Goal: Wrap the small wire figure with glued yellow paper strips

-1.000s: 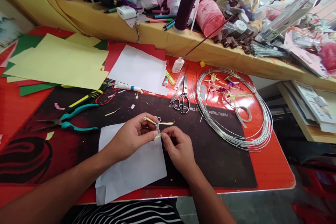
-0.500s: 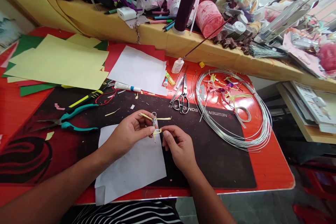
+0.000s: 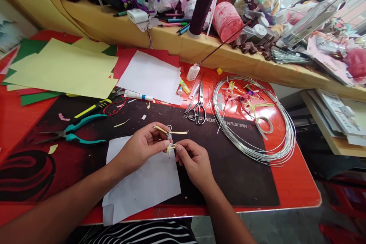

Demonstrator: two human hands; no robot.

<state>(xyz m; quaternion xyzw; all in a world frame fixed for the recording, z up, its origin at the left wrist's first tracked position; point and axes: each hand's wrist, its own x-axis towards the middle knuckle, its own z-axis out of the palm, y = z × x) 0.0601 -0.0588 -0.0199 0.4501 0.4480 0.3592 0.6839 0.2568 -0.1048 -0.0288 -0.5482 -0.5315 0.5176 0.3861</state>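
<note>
A small wire figure (image 3: pixel 169 136) has a looped head, a coiled body and limbs wrapped in pale yellow strip. My left hand (image 3: pixel 144 145) pinches its body between thumb and fingers. My right hand (image 3: pixel 196 162) is closed at the end of a lower limb, with thumb and forefinger on the yellow strip (image 3: pixel 172 146); the fingertips hide that end. Beneath both hands lies a white sheet of paper (image 3: pixel 143 194), partly on a black desk mat (image 3: pixel 237 175).
Teal-handled pliers (image 3: pixel 82 131) lie left, scissors (image 3: pixel 198 108) ahead. A coil of silver wire (image 3: pixel 290 129) rings paper scraps at right. Coloured paper sheets (image 3: pixel 65 68) are stacked at back left. An open glue bottle (image 3: pixel 193 72) holds a thin stick. A crowded shelf (image 3: pixel 168 47) runs behind.
My right thumb and forefinger have come in to the figure's lower limb, and its bent yellow end is now covered. The figure and left hand have shifted slightly.
</note>
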